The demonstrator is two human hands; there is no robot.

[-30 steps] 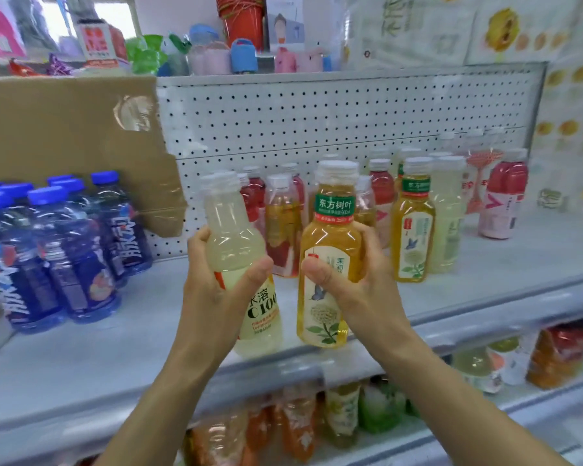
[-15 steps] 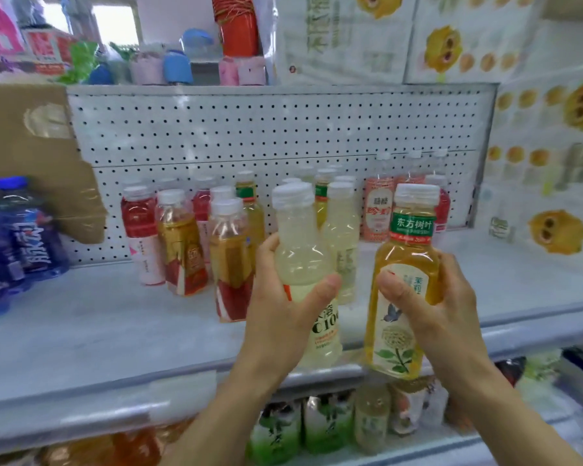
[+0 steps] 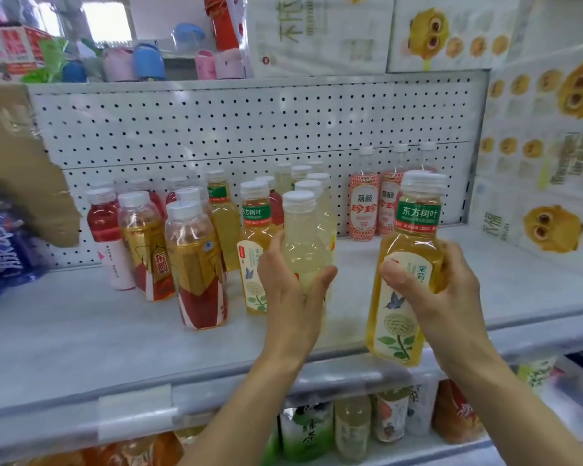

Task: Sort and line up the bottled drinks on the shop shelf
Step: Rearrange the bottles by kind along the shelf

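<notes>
Sorting step: left grip point(image 3: 293, 297) curled round pale bottle point(image 3: 302, 243), right grip point(image 3: 451, 290) round tea bottle point(image 3: 408, 264), over shelf point(image 3: 81, 348). Next, probably: stand each with matching row.

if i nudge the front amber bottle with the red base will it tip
The amber bottle looks tall and narrow, so a high push probably tips it. Nearly full, it likely slides if pushed low on the smooth shelf.

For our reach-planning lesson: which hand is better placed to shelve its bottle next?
Probably left: the left hand holds its pale bottle before the matching pale bottles; the right hand's tea bottle is far from its match.
</notes>
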